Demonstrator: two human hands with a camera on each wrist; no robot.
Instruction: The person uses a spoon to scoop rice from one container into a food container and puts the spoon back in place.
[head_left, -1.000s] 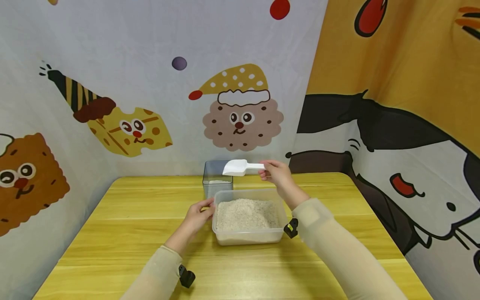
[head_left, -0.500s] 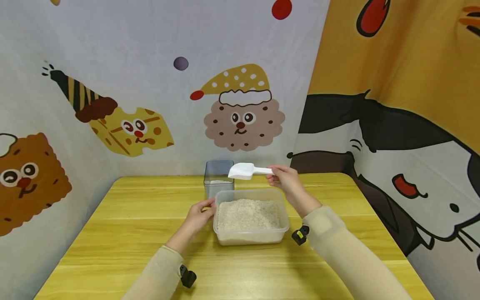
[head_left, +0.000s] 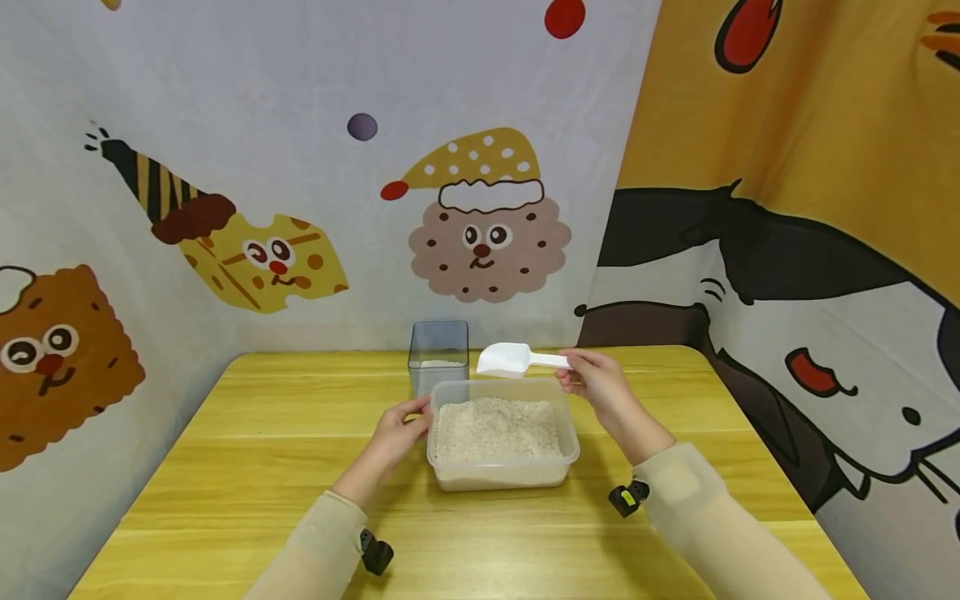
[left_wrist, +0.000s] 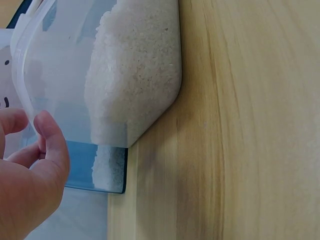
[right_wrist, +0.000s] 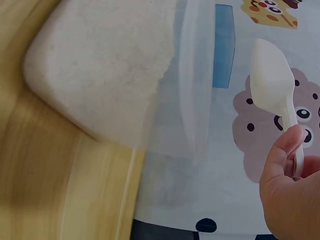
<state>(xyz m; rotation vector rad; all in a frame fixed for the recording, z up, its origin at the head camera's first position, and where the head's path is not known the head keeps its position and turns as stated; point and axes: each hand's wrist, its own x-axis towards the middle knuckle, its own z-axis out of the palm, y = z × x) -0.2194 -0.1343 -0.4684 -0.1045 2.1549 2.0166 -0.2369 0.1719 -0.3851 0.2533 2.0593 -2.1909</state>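
My right hand point(head_left: 606, 390) grips the handle of a white plastic scoop point(head_left: 504, 358), held level above the far rim of a clear plastic tub. In the right wrist view the thumb point(right_wrist: 290, 142) presses along the scoop's handle. Rice point(head_left: 498, 429) lies heaped in the tub point(head_left: 501, 477). My left hand point(head_left: 396, 432) pinches the tub's left rim near the back corner; in the left wrist view its thumb point(left_wrist: 47, 127) and a finger meet at that rim. Just behind the tub stands a taller blue-tinted container point(head_left: 439, 335) with some rice low inside it.
Everything stands on a yellow wood-grain table point(head_left: 270, 442). Behind it hangs a cloth backdrop point(head_left: 300, 67) printed with cartoon figures, close to the table's back edge. Black wrist cameras sit on both of my sleeves.
My right hand has moved the scoop right and down, from beside the blue-tinted container to above the tub's back rim. The left hand has stayed at the tub.
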